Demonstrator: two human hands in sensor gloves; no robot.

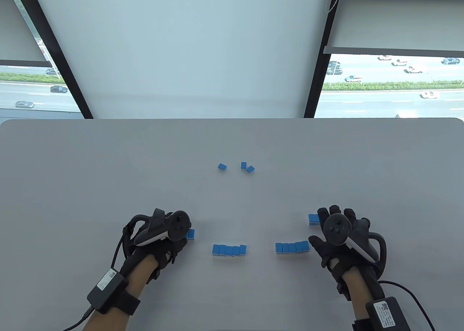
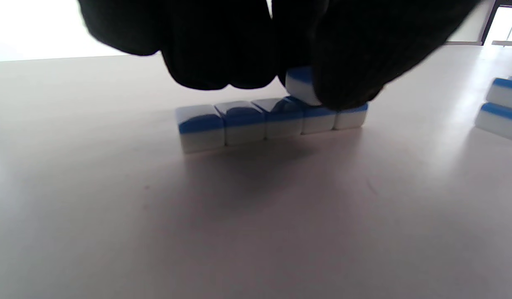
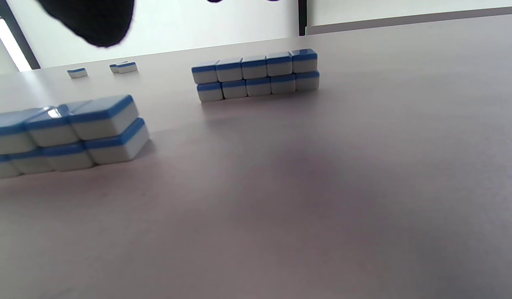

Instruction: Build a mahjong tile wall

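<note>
Left hand (image 2: 281, 45) pinches a tile (image 2: 299, 83) just over the right end of a five-tile row (image 2: 272, 122) at near left, probably starting its top layer: lower it square; right hand (image 1: 339, 237) rests open beside finished stacks (image 3: 256, 74).

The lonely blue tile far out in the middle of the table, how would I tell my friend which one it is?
Start at the grey table and look past both gloved hands toward the window, where three loose blue tiles lie. Two of them touch. The lonely tile sits apart, to their left in the table view, with nothing touching it.
</note>
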